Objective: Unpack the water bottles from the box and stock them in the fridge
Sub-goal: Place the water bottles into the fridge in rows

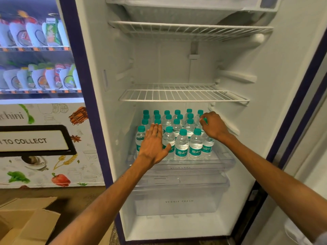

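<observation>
A lit vending machine [35,68] on a brown floor [77,197].
The machine stands at the left, its glass front glowing over two rows of packets and cartons in wire coils. Below, a white panel [58,174] carries drawings of vegetables and spices and a black-framed flap [33,140] reading "TO COLLECT".

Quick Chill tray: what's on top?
Rows of Bisleri water bottles. The left hand covers part of the front row; the right hand grips and hides one cap.
</observation>
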The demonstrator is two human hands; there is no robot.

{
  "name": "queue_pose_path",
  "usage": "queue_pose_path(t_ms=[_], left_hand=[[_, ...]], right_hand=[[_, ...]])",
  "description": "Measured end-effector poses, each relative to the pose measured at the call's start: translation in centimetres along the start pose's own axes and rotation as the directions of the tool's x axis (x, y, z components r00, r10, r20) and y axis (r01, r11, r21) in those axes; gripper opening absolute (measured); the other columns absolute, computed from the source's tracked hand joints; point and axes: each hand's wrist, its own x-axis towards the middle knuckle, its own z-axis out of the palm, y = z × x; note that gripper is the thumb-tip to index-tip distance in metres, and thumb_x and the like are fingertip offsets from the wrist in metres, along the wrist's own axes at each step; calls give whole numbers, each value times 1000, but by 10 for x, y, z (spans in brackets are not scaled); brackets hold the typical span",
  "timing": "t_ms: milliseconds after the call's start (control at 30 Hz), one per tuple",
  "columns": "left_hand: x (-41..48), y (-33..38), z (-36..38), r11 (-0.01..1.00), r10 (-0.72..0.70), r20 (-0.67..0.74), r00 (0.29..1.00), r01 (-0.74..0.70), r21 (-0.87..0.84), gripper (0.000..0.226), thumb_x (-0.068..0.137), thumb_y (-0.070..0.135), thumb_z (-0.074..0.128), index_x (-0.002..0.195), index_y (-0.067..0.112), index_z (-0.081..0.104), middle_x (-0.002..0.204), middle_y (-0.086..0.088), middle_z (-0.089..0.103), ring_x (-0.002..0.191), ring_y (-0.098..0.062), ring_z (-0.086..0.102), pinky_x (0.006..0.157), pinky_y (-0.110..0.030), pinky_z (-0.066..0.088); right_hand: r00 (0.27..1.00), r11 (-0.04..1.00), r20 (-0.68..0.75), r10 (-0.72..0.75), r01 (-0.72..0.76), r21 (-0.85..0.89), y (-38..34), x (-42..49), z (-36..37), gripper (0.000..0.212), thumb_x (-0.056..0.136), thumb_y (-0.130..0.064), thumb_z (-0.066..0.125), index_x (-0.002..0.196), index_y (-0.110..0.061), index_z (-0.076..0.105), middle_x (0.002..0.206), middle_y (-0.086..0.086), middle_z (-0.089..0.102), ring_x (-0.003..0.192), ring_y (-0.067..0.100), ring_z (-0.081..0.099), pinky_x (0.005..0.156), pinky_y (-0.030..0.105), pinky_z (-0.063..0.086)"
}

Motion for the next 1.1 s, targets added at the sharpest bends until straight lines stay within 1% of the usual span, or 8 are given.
queue_pose_path(t_ms=[167,333,467,600,700,767,867,1100], left_hand=[[-28,-5,-13,999,34,-39,999,-34,-13,77,100,47,37,154,7,-1,162,-12,-1,150,-25,-4,117,-33,-8],[-75,-4,-33,998,8,-81,997,-13,-68,73,101,43,34,154,6,0,162,-12,0,150,-23,-3,122,-34,-4],[-128,-10,-59,995,4,-118,993,-16,-99,71,101,41,36,154,5,6,162,-13,9,150,-24,4,123,-37,0],[-182,-16,-87,997,8,-224,975,-25,-75,66,101,42,37,152,4,17,158,-16,22,147,-27,17,120,-37,6],[-211,-15,-91,999,-22,-207,978,14,-42,69,101,46,34,153,5,14,160,-15,18,149,-26,13,121,-38,5],[-220,-12,-89,999,-32,-177,984,28,-25,70,102,48,30,154,5,12,161,-14,14,149,-25,10,121,-37,4],[-227,-1,-82,998,-44,-128,991,38,-50,72,101,51,28,154,6,10,161,-13,11,150,-25,8,121,-37,3],[-250,27,-25,992,-17,-115,993,2,-127,73,101,51,28,155,6,7,162,-12,7,150,-23,4,121,-35,-1]], right_hand=[[995,995,-18,-94,95,30,-28,-31,3,35,99,-31,46,127,-13,56,134,14,51,123,30,46,99,47,42],[988,983,-10,-152,152,102,-51,-80,4,33,98,-29,49,125,-12,56,129,14,56,120,30,49,98,41,41],[987,981,63,-149,140,135,-72,-129,-8,39,98,-34,48,128,-11,55,132,15,55,124,31,47,102,44,40],[982,973,42,-186,178,145,-97,-188,-28,42,98,-39,45,130,-13,53,135,11,53,126,29,46,102,46,41],[982,973,22,-189,184,143,-108,-223,-41,44,99,-40,44,132,-12,52,137,11,52,128,29,45,103,45,40],[984,975,7,-178,175,139,-109,-243,-49,45,99,-41,43,132,-11,51,136,12,52,127,29,45,103,42,40],[993,981,14,-120,116,153,-102,-267,-54,46,99,-41,43,133,-11,50,136,12,51,126,29,45,102,44,40],[997,982,71,-14,1,186,-75,-304,-29,48,99,-41,42,138,-13,44,141,9,46,130,27,40,105,45,36]])
